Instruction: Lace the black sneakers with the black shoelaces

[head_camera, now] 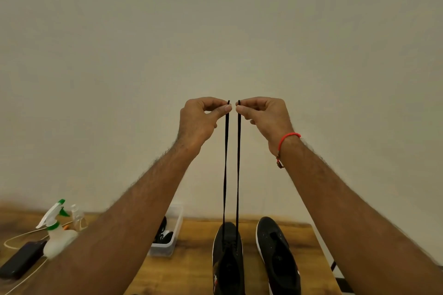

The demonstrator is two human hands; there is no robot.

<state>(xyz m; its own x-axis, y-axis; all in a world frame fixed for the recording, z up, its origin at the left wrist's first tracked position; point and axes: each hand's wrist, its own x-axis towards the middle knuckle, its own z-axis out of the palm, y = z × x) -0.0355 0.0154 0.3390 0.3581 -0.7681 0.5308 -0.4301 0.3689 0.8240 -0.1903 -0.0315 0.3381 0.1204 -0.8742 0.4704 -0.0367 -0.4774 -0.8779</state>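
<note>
Grip state: the left hand point(201, 117) pinches one tip of the black shoelace point(225, 163) between thumb and forefinger; the right hand point(266, 115) pinches the other tip the same way. Both pinches are closed on the lace, level with each other, and nearly touching.

Directly below the pinches, the two lace runs hang straight, taut and parallel, just apart. They descend to the left sneaker point(227, 258), where they enter the eyelets near the toe. The exact eyelets are too dark to identify. Judged from this, the first row is threaded and the ends are being matched for equal length.

To the right of the laced shoe stands the second sneaker point(278, 256), with no lace visible in it. Both rest on the wooden table point(191, 270).

Further left of the grip line sit a clear plastic tub point(167, 244) holding dark items, a white spray bottle point(57, 235) and a dark phone-like device point(21, 258).

Fault conditions:
- Uneven pull: tension on one run alone draws the lace through the eyelets and leaves unequal ends.
- Excess upward tension: the light shoe may lift or tip off the table.
- Slipped pinch: the tips are thin; a loose hold drops an end and forfeits the alignment.
- Twisted run: a flat lace turned over here lies twisted at the next crossing.
</note>
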